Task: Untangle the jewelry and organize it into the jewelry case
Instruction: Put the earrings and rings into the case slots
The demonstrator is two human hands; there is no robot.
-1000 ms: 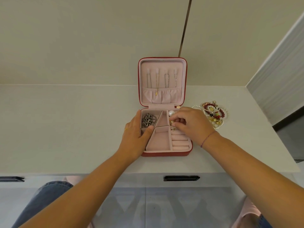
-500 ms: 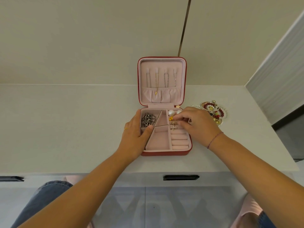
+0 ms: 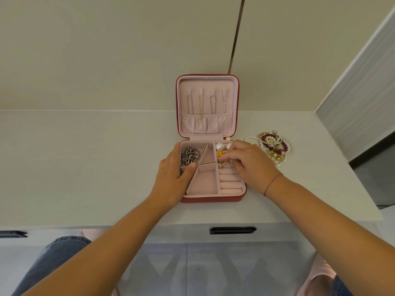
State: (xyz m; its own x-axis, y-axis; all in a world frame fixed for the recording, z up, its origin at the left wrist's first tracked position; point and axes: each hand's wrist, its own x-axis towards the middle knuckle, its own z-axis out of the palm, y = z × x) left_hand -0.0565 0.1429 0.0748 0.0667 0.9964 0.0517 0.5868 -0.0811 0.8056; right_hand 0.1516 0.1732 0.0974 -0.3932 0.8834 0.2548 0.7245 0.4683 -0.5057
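While a tangled pile (image 3: pixel 275 149) waits on the table (image 3: pixel 85 157), the jewelry case (image 3: pixel 211 199) is part-filled.
Chains (image 3: pixel 211 102) hang in its lid (image 3: pixel 184 97); the left hand (image 3: pixel 171 178) rests flat on its edge, the right hand (image 3: pixel 251 165) curls over the ring rolls (image 3: pixel 230 185), perhaps pinching something small.

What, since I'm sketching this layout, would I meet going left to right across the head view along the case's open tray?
left hand → silver chain heap → pearl earrings → right hand → tangled jewelry pile
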